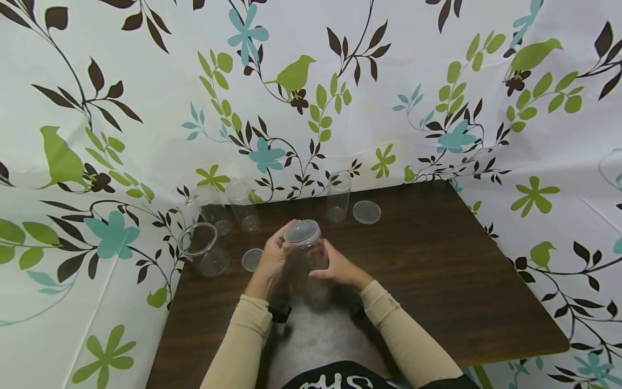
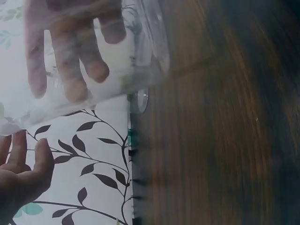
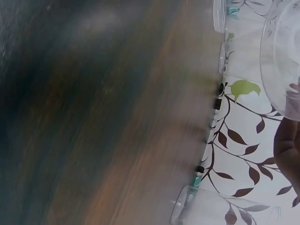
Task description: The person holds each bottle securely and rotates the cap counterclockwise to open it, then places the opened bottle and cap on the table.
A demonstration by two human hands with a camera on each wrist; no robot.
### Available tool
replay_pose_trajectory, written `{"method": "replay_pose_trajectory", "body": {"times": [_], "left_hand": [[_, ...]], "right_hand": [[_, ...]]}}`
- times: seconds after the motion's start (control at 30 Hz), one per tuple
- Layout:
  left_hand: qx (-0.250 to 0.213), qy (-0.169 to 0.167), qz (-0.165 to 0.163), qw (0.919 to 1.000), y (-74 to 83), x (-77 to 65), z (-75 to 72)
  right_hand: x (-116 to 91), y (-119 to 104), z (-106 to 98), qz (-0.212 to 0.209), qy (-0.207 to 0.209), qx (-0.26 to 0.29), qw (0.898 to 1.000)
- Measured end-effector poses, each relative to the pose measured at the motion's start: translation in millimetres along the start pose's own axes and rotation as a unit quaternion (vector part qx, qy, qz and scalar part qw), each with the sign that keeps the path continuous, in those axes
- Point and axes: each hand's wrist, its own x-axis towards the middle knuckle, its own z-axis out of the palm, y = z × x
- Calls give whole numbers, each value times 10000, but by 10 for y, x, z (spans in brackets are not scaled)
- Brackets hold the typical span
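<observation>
A clear plastic jar [image 1: 306, 265] with a translucent lid [image 1: 302, 233] on its top is held up over the table, close to the person's body. On the left side, the left hand [image 1: 273, 256] grips it near the lid, fingertips right at the rim. The right hand [image 1: 340, 265] holds the jar's body from the other side, its thumb across the front. Through the clear wall [image 2: 108, 89] in the left wrist view, the right hand's fingers show spread along the far side. The right wrist view catches the jar's round base [image 3: 276, 61] at its right edge.
On the dark wooden table [image 1: 437, 270], a wide open jar [image 1: 206, 256] and two taller clear containers [image 1: 213, 210] stand at the left. Another clear container [image 1: 338, 200] stands at the back beside a loose lid [image 1: 366, 212]. A second lid [image 1: 251, 260] lies left of the hands. Patterned cloth [image 1: 340, 108] hangs behind.
</observation>
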Motion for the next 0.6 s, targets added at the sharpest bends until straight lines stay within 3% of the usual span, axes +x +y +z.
{"method": "replay_pose_trajectory", "body": {"times": [0.13, 0.23, 0.37, 0.47, 0.6], "left_hand": [[-34, -71, 27, 10000, 13, -17, 0], [108, 173, -21, 9998, 7, -29, 54], [384, 604, -23, 9974, 7, -27, 173], [573, 723, 35, 9957, 15, -24, 211], [732, 582, 50, 9956, 16, -29, 138]], "right_hand": [[-2, 2, 26, 48, 97, -123, 9999], [5, -1, 68, 156, 646, -698, 9953], [11, -6, 112, 349, 1362, -1363, 9807], [6, -9, 117, 391, 1492, -1355, 9787], [-2, -3, 76, 424, 1299, -1004, 9855]]}}
